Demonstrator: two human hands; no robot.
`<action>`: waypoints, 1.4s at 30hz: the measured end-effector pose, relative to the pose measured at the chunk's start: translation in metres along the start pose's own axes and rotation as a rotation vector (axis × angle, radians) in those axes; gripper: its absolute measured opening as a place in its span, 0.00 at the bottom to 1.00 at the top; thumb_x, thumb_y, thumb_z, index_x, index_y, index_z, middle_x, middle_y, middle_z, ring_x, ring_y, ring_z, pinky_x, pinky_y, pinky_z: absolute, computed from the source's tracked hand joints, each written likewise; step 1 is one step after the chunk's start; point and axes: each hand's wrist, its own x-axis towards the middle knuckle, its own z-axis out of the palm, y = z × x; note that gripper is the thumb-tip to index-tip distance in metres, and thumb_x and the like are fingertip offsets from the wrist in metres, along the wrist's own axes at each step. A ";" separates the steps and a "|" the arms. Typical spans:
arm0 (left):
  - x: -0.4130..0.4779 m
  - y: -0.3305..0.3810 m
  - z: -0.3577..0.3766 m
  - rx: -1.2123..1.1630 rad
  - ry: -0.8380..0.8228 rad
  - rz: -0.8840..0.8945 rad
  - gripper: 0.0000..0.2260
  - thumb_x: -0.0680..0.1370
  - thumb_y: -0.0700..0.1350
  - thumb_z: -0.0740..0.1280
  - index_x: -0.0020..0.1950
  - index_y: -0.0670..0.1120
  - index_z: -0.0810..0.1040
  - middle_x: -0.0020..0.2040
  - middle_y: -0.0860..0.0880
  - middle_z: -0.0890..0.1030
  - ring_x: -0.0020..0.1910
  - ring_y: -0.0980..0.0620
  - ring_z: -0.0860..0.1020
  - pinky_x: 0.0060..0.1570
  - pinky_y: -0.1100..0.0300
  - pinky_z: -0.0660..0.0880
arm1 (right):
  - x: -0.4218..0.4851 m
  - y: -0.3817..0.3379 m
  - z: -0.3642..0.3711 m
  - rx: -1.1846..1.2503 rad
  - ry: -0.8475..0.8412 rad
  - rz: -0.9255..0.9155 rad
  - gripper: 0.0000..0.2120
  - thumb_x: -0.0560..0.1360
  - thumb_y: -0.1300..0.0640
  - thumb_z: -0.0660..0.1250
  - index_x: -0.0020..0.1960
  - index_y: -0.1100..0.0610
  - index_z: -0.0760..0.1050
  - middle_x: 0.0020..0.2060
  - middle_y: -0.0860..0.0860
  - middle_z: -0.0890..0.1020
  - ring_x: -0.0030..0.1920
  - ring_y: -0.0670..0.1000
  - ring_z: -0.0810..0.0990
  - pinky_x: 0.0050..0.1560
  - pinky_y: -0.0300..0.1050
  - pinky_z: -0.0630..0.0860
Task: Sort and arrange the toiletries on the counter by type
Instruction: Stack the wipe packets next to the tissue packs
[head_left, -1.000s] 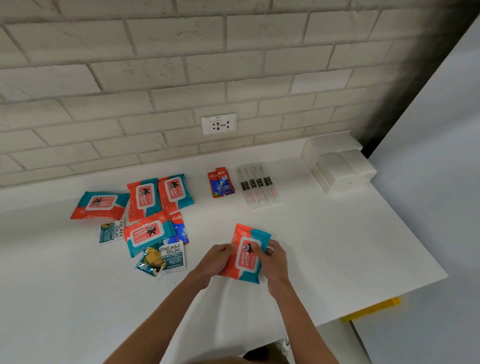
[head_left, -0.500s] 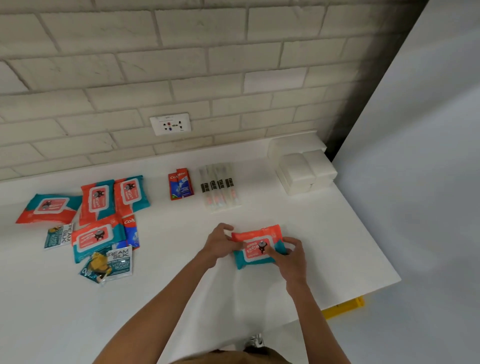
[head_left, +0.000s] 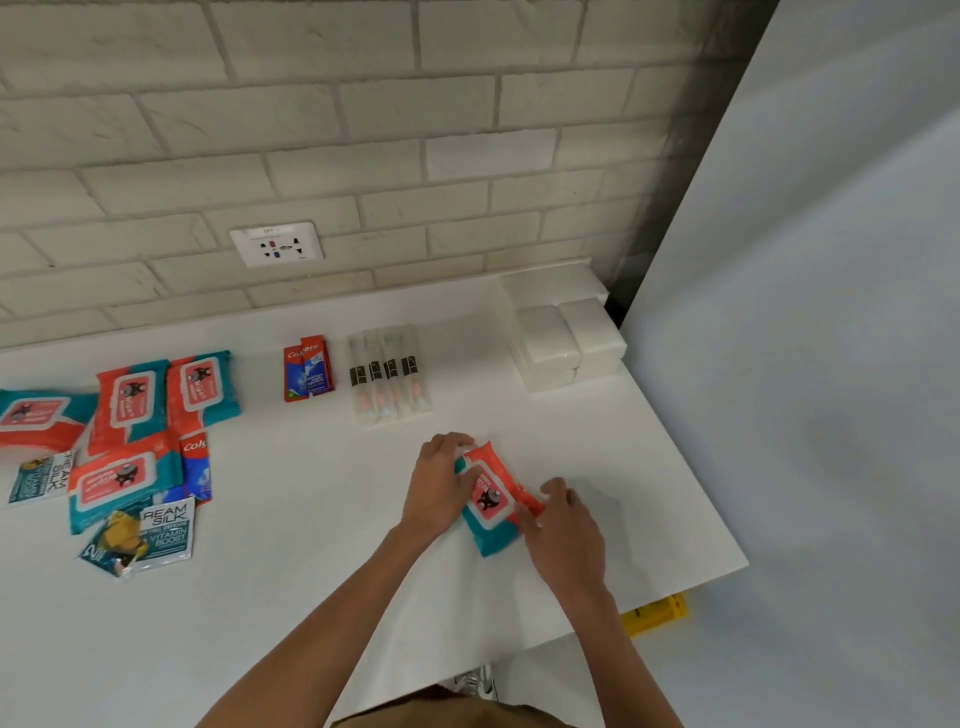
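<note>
Wipes pack (head_left: 491, 499) newly diagonal, gripped by both hands (head_left: 439, 483) (head_left: 563, 530); four other packs (head_left: 130, 405) leftward.

Fig. An indoor vanity-type setting was suggested by a white worktop (head_left: 311, 597), a pale brick wall (head_left: 363, 130), a wall socket (head_left: 277, 244) and assorted toiletries (head_left: 130, 405).

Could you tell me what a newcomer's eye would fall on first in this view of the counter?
First, the orange-and-teal wipes pack at the front right of the counter, held between the left hand and right hand. Next, the loose pile of matching wipes packs and sachets at far left. Behind the hands, four wrapped toothbrushes lie in a neat row near the wall.
</note>
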 end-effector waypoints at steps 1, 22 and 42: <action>-0.012 -0.003 0.000 0.023 0.015 0.012 0.13 0.81 0.49 0.70 0.65 0.54 0.75 0.65 0.55 0.76 0.60 0.57 0.74 0.59 0.65 0.75 | -0.002 0.001 -0.001 -0.006 0.086 -0.099 0.20 0.83 0.40 0.67 0.68 0.51 0.72 0.60 0.50 0.82 0.59 0.52 0.84 0.56 0.45 0.83; 0.000 -0.049 0.031 0.468 -0.141 0.266 0.35 0.85 0.51 0.62 0.85 0.48 0.44 0.85 0.53 0.44 0.77 0.52 0.67 0.63 0.55 0.80 | 0.023 -0.012 0.083 -0.265 0.071 -0.538 0.33 0.88 0.46 0.55 0.87 0.59 0.48 0.87 0.57 0.47 0.87 0.60 0.46 0.84 0.62 0.59; 0.011 -0.066 0.007 0.572 -0.030 0.190 0.26 0.87 0.57 0.44 0.85 0.50 0.47 0.85 0.53 0.47 0.83 0.56 0.40 0.82 0.49 0.49 | 0.172 -0.084 0.075 -0.257 0.089 -0.572 0.35 0.89 0.42 0.49 0.87 0.55 0.38 0.87 0.54 0.39 0.86 0.58 0.39 0.84 0.61 0.54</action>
